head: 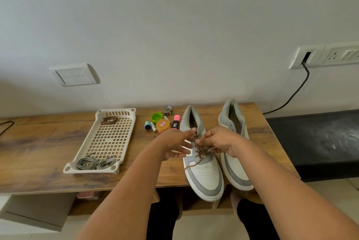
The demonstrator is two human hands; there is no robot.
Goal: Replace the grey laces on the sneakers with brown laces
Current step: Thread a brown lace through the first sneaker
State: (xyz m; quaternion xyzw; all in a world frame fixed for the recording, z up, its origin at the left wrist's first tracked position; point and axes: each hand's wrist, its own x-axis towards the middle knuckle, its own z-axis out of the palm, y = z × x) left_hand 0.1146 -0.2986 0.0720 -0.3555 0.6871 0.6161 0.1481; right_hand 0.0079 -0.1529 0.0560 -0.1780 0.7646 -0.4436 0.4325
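Head view: both hands work a brown lace on the left of two sneakers.

On the wooden table (48,154) stand two grey-and-white sneakers, toes toward the person. The left sneaker (204,171) carries a partly threaded brown lace (200,154), one end trailing over its toe onto the table. The right hand (217,140) pinches that lace with curled fingers above the eyelets; the left hand (174,142) lies beside the shoe with fingers stretched out, touching its side. The right sneaker (235,162) shows no lace. In the beige tray (104,142), grey laces (95,163) lie coiled at the near end and a second brown lace (109,120) at the far end.
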